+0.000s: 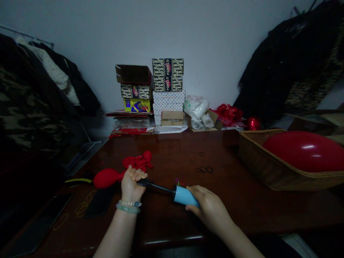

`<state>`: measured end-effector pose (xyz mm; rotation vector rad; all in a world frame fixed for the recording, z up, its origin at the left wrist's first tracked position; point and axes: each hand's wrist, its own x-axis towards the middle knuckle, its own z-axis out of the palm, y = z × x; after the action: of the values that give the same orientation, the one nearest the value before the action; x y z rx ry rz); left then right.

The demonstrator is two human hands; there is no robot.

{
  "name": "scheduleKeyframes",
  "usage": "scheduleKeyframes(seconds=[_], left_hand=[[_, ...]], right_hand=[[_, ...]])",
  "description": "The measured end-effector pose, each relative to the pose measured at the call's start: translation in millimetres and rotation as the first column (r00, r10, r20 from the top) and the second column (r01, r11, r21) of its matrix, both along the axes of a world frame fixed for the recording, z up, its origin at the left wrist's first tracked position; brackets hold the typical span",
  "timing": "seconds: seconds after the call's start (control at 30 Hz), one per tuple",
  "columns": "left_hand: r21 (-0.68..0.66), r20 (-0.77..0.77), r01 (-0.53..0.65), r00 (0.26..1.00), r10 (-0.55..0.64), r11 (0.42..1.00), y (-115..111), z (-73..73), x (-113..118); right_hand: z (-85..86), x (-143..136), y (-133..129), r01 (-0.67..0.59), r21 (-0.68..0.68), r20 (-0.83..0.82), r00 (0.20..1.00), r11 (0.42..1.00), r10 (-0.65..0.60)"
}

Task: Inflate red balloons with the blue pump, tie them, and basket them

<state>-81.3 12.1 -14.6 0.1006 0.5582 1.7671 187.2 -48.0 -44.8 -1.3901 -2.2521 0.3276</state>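
Observation:
A hand pump with a light blue body (pixel 185 196) and a black rod lies between my hands, above the brown table. My left hand (pixel 133 182) is wrapped round the pump's black nozzle end and the neck of a small, partly inflated red balloon (pixel 107 178), which points left. My right hand (pixel 208 206) is closed round the blue body, the rod showing between the two. Behind my left hand several limp red balloons (pixel 137 162) lie in a pile.
A wicker basket (pixel 258 172) with a big red balloon (pixel 306 150) stands at right. Dark bands (pixel 204 169) lie mid-table. Phone-like slabs (pixel 40 222), yellow bands (pixel 84 208) and a yellow-edged tool (pixel 77 181) are at left. Boxes (pixel 168 102) stand behind.

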Motion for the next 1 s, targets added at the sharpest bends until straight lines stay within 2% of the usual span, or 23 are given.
scheduleKeyframes(seconds=[0.13,0.33,0.57,0.73,0.87,1.0], left_hand=[[0.000,0.016,-0.018,1.000,0.018,1.000,-1.4,1.0,7.6],[-0.008,0.003,0.029,1.000,-0.029,1.000,-2.4,-1.2,22.8],[-0.032,-0.022,0.094,0.995,-0.094,0.995,-6.2,-7.0,47.8],[-0.039,-0.043,0.098,0.994,-0.100,0.994,-9.4,-6.2,57.9],[-0.052,-0.047,0.083,0.995,-0.085,0.995,-9.0,-1.3,55.1],[-0.022,-0.037,0.089,0.995,-0.090,0.996,-7.0,7.0,40.1]], right_hand=[[-11.2,-6.6,-1.3,0.058,0.118,0.022,0.998,0.991,-0.061],[-22.4,-17.9,-7.3,0.064,0.239,-0.026,0.998,0.969,-0.059],[-24.2,-30.5,-14.4,0.076,0.235,-0.045,0.997,0.969,-0.067],[-27.9,-30.6,-13.3,0.084,0.243,-0.066,0.995,0.966,-0.070],[-23.4,-31.0,-12.0,0.081,0.203,-0.085,0.994,0.976,-0.065],[-12.7,-32.5,-11.8,0.062,0.172,-0.087,0.995,0.983,-0.048]])
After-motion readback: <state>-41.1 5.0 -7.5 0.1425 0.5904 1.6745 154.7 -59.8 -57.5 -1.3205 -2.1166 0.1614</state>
